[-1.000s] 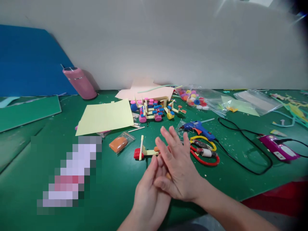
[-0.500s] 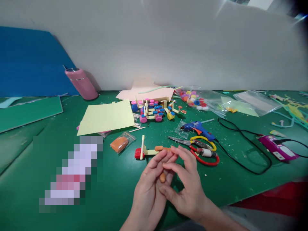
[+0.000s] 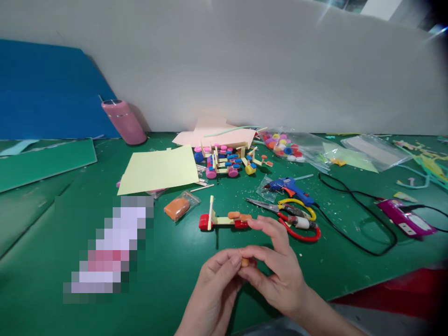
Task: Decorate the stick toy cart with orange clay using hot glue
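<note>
A small lump of orange clay (image 3: 245, 262) is pinched between the fingertips of both hands, low over the table. My left hand (image 3: 217, 282) has its thumb and fingers closed at the left side of the lump. From the right, the thumb and index finger of my right hand (image 3: 282, 277) press on it, with the other fingers raised. Just beyond the hands lies a small craft model (image 3: 224, 220) with red wheel-like pieces, a cream bar, an upright stick and two orange clay pieces on top. Behind it on the left, more orange clay (image 3: 177, 206) sits in a clear bag.
Scissors (image 3: 294, 212) and a blue glue gun (image 3: 290, 187) lie to the right, its cord near a purple power strip (image 3: 404, 217). Several similar models (image 3: 224, 161) stand behind, beside a yellow sheet (image 3: 161, 170). A pink bottle (image 3: 126, 122) leans at the back left.
The clay lump, which rested on my open left palm, is now held between both hands' fingertips. My left fingers have closed and drawn back, uncovering more of the red-wheeled model.
</note>
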Demonstrator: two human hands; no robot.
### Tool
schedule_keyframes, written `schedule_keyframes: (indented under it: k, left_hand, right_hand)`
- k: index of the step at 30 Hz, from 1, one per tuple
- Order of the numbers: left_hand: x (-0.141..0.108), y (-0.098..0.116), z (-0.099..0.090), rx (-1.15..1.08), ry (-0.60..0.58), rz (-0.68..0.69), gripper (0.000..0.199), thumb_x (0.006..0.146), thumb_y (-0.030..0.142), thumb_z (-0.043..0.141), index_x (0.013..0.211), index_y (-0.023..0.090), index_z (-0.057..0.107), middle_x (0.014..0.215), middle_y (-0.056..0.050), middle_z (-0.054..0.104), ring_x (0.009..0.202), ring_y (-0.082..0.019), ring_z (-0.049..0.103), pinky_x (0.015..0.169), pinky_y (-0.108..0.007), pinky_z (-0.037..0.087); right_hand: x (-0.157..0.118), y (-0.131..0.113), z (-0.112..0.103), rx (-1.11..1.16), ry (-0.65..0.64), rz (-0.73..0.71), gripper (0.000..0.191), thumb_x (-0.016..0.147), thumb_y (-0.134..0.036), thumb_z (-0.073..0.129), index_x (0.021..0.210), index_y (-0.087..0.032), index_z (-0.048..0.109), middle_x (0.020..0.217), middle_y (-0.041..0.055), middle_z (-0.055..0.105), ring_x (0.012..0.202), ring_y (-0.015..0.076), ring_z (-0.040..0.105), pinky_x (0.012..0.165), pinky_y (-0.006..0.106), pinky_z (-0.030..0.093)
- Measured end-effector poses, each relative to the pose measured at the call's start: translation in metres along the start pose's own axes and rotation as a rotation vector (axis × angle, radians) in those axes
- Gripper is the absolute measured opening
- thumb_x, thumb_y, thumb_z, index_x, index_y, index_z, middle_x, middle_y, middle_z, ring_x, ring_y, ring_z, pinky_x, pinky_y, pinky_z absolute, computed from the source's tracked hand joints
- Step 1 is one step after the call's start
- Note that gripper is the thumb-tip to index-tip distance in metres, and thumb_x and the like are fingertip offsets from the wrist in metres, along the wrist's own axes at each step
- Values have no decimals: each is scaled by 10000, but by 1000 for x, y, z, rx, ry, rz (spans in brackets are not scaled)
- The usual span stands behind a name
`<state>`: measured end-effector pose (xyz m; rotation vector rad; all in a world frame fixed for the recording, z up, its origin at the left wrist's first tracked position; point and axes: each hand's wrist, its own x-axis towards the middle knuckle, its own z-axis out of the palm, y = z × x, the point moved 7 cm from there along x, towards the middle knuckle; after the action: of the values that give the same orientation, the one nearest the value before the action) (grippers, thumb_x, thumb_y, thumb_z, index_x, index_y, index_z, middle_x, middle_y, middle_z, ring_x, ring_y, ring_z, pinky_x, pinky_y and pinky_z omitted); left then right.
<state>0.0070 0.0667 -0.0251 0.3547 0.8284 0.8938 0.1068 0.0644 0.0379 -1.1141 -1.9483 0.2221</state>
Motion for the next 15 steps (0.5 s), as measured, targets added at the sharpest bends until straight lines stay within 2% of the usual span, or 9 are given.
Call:
schedule_keyframes:
  k: [3, 6, 9, 15]
  left_hand:
    - [-2, 1, -1, -3, 32, -8, 122, 677, 242, 673, 683, 121, 689, 681, -53, 639, 685, -140, 551, 656, -235, 436]
    - [-2, 2, -1, -9, 35, 0, 112, 663, 240, 687, 660, 127, 687, 640, -31, 620, 635, -118, 527, 633, -225, 425]
    - [-1, 0, -1, 14, 13, 0, 178, 647, 289, 699, 718, 126, 702, 667, -42, 634, 653, -132, 532, 662, -251, 429]
    - [0, 5, -5, 163, 43, 41, 133, 635, 268, 709, 640, 135, 697, 650, -29, 615, 694, -144, 514, 685, -252, 401]
  right_hand:
    - [-1, 1, 4, 28, -29, -9, 345, 776, -335, 575, 1085, -181, 557, 1277, 117, 396, 1193, 298, 372, 949, 485, 367]
    - [1, 0, 4, 39, -28, -9, 229, 789, -309, 557, 988, -207, 609, 1280, 98, 400, 1183, 291, 392, 940, 481, 373]
    - [5, 1, 3, 41, -25, -8, 142, 791, -262, 549, 900, -220, 630, 1260, 79, 413, 1176, 275, 400, 940, 460, 380]
    - [7, 0, 7, 11, -108, -51, 284, 761, -278, 598, 1031, -192, 590, 1300, 103, 394, 1196, 281, 383, 961, 472, 357]
